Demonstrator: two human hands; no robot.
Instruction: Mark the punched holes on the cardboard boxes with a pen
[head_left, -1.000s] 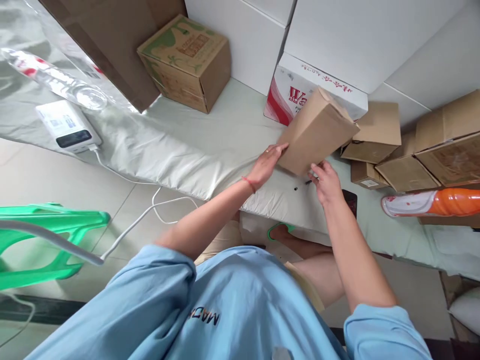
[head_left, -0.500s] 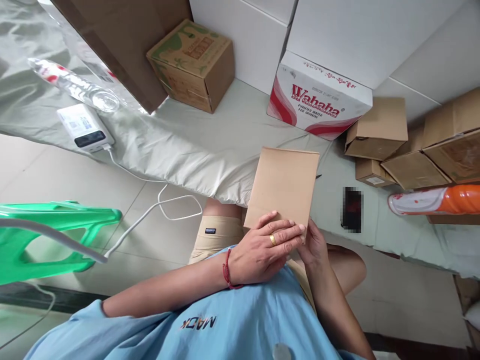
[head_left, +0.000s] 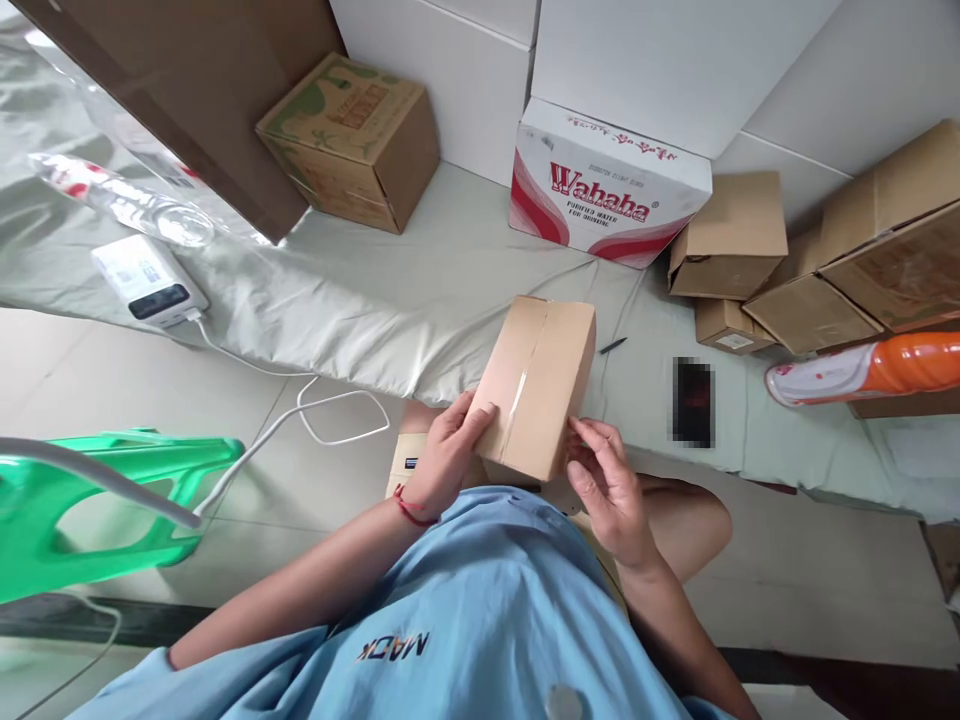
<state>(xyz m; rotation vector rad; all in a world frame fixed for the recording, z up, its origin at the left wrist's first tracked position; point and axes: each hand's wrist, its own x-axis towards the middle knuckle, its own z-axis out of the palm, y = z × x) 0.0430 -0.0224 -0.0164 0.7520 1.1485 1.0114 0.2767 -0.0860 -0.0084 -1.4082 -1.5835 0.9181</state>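
I hold a small brown cardboard box (head_left: pixel 536 385) in front of my chest, its taped seam facing up. My left hand (head_left: pixel 448 455) grips its near left edge, fingers curled onto the top face. My right hand (head_left: pixel 607 485) holds the near right corner with thumb and fingers pressed against it. The box hangs over the edge of the cloth-covered bed (head_left: pixel 420 300).
On the bed lie a black pen (head_left: pixel 613 346), a phone (head_left: pixel 692 401), a red-and-white Wahaha carton (head_left: pixel 607 190), several brown boxes (head_left: pixel 352 140), an orange-white packet (head_left: pixel 870 370), a power bank (head_left: pixel 150 282) with white cable and a plastic bottle (head_left: pixel 120 198). A green stool (head_left: pixel 97 500) stands left.
The box came off the bed toward my body, then was turned so its taped seam faces up. Both hands shifted their grip to its near corners.
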